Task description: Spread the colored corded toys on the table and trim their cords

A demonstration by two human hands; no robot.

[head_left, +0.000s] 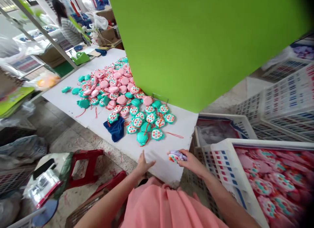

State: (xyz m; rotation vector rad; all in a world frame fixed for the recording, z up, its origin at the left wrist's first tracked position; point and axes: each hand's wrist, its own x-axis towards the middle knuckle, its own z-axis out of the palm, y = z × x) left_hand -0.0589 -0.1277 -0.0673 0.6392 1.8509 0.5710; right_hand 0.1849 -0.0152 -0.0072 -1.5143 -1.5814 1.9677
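Note:
My right hand [187, 161] holds a small purple toy [177, 156] with coloured dots over the near right corner of the white table [171, 172]. My left hand [144, 164] is at the table's front edge, fingers spread, with nothing in it. Beyond my hands lie several teal toys [142, 138] with dotted faces and red cords. Behind them is a heap of pink toys [122, 99] mixed with teal ones. A dark blue cloth [118, 129] lies near the front edge, with a teal toy on its upper corner.
A large green panel [196, 51] rises behind the table. At the right stands a white crate [220, 169] full of pink toys, with more crates beyond. A red stool [85, 169] is at the lower left. Another person [70, 29] is at the far left.

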